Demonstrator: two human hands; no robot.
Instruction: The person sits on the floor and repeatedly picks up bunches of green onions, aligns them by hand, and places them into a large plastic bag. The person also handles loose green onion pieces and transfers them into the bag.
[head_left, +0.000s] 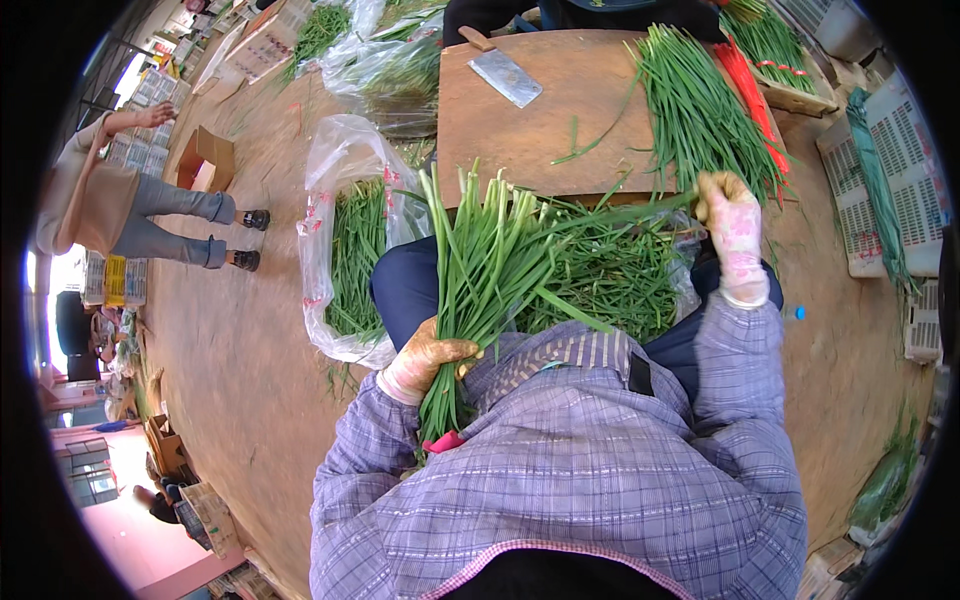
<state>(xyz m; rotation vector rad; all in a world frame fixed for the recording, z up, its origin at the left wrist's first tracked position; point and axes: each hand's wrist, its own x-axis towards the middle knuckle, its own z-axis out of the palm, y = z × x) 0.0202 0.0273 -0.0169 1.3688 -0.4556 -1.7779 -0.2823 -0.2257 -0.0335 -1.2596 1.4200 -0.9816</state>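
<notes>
My left hand (435, 358), in a stained glove, is closed around a bunch of green garlic chives (487, 262), cut ends pointing away from me. My right hand (726, 206), also gloved, pinches a few long green leaves (645, 210) that stretch from the bunch. Loose leaves and trimmings (615, 285) fill a plastic-lined holder between my knees. On the wooden table (540, 135) in front lie a cleaver (506, 76) with a wooden handle, a pile of chives (697, 112) and red strips (754, 97).
Left of my knee stands a clear plastic bag (319, 285) of chives; another bag (397, 82) lies beyond it. White plastic crates (885, 172) are at the right. A person (150, 202) stands at the left, near a cardboard box (206, 161). Another person sits across the table.
</notes>
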